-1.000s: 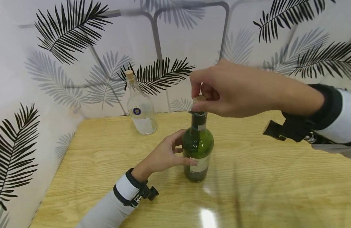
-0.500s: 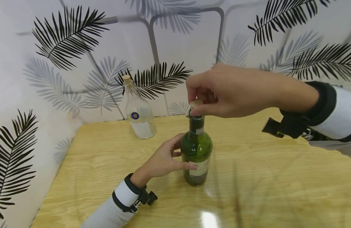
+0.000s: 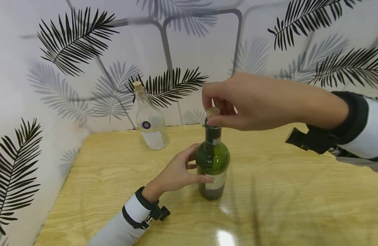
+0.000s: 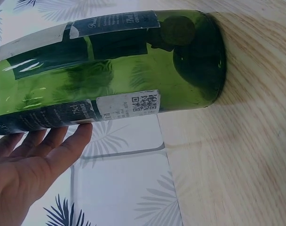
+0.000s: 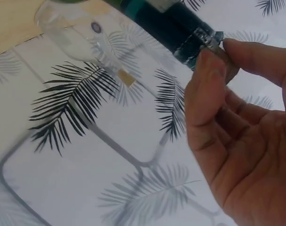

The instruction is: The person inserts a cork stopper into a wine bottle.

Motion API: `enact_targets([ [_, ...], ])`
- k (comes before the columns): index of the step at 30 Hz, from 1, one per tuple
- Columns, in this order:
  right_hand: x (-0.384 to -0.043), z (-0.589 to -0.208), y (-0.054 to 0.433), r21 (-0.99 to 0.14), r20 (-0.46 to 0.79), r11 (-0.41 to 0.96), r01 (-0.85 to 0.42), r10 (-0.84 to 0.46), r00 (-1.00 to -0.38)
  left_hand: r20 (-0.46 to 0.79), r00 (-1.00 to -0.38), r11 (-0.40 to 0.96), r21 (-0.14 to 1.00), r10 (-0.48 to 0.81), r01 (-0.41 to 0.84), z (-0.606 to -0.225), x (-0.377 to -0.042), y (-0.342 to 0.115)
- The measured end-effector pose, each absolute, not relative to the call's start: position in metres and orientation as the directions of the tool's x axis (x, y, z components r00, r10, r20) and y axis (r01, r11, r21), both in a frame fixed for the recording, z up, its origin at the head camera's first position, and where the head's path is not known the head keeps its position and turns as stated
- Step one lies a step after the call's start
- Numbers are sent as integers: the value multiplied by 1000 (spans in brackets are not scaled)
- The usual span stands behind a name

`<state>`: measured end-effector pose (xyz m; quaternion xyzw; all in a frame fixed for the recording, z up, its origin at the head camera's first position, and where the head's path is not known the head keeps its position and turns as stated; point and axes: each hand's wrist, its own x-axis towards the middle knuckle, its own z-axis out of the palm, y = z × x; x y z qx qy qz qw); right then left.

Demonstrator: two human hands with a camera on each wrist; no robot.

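A green glass bottle (image 3: 212, 159) stands upright on the table, its pale label facing front. My left hand (image 3: 178, 172) grips its body from the left, thumb across the label. Up close, the left wrist view shows dark labels and a QR code on the bottle (image 4: 133, 70), with the fingers of my left hand (image 4: 35, 165) against its side. At the mouth, thumb and forefinger of my right hand (image 3: 247, 100) pinch a cork (image 3: 212, 112). Torn foil (image 5: 199, 40) rings the neck just below the cork (image 5: 232, 70) in the right wrist view. How deep the cork sits is hidden by the fingers.
A clear glass bottle (image 3: 152, 123) with a cork stopper (image 3: 138, 86) in its mouth stands behind, to the left. The wooden table (image 3: 284, 191) meets a leaf-patterned wall covering (image 3: 195, 44) at the back and left.
The head view has shifted slightly, so the scene sits a little lower. Both hands keep their holds on bottle and cork, with no clear movement of the cork.
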<state>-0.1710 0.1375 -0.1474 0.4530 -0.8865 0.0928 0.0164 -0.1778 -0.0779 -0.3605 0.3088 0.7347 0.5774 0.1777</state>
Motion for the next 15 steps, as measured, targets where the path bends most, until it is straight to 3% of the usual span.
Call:
enact_targets([
  [2,-172,-150,140,-159,136,537,-829,-820,-557,110,-742,135,955,661,262,-361,-176,-78],
  [4,-171,-151,140,-169,158,542,-823,-810,-566,126,-741,126,953,660,275,-360,-176,-78],
  [11,-160,-154,130,-207,176,692,-691,-669,-723,135,-751,126,952,646,280,-359,-173,-77],
  [15,-155,-156,126,-216,175,736,-641,-617,-767,125,-753,131,954,646,270,-362,-174,-76],
])
